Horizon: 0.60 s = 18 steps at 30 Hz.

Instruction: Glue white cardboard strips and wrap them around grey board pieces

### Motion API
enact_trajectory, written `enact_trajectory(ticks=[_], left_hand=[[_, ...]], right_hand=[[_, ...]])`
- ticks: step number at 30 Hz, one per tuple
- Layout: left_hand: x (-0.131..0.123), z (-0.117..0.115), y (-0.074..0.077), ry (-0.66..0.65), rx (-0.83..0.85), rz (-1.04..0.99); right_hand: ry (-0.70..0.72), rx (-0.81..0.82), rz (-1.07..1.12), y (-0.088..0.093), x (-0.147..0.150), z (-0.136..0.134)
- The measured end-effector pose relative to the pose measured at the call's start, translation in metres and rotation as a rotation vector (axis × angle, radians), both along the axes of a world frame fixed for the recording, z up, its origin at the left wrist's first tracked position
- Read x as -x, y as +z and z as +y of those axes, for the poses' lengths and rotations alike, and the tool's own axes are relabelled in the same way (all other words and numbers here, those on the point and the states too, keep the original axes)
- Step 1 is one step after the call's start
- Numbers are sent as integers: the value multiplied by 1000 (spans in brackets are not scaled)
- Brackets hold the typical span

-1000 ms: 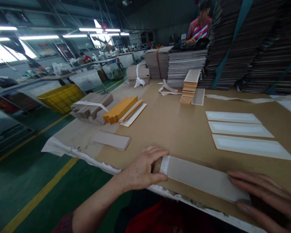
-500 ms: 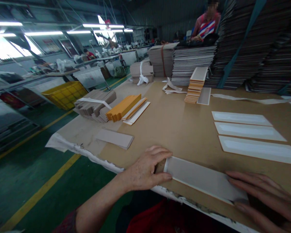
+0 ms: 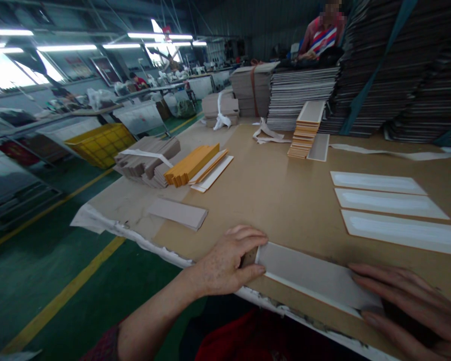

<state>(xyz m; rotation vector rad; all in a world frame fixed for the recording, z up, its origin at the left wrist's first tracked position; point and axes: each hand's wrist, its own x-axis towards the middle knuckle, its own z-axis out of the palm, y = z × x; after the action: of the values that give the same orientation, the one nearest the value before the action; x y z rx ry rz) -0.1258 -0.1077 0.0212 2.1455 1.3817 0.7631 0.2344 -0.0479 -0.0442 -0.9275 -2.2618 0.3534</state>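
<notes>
A long grey strip with a pale border lies flat at the table's near edge. At its left end is my left hand, thumb and fingers gripping the two corners. My right hand holds the right end between thumb and fingers, covering that end; part of the hand is cut off by the frame. Beyond my right hand lie three white strips, the nearest with a paler band along its middle. A thin stack of plain grey strips rests left of my left hand.
Orange strips lie beside a tied grey bundle at the left. Farther back stand an orange-edged stack, tall board stacks and a person. A yellow basket stands beyond the left edge.
Both hands keep almost the same place on the strip. The view has shifted very slightly.
</notes>
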Motion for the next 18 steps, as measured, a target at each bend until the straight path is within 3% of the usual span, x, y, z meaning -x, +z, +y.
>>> enact_trajectory(ticks=[3, 18], left_hand=[[0, 0, -1, -9, -13, -6], [-1, 1, 0, 0, -29, -13]], right_hand=[[59, 9, -58, 0, 0, 1], [95, -2, -110, 5, -3, 0]])
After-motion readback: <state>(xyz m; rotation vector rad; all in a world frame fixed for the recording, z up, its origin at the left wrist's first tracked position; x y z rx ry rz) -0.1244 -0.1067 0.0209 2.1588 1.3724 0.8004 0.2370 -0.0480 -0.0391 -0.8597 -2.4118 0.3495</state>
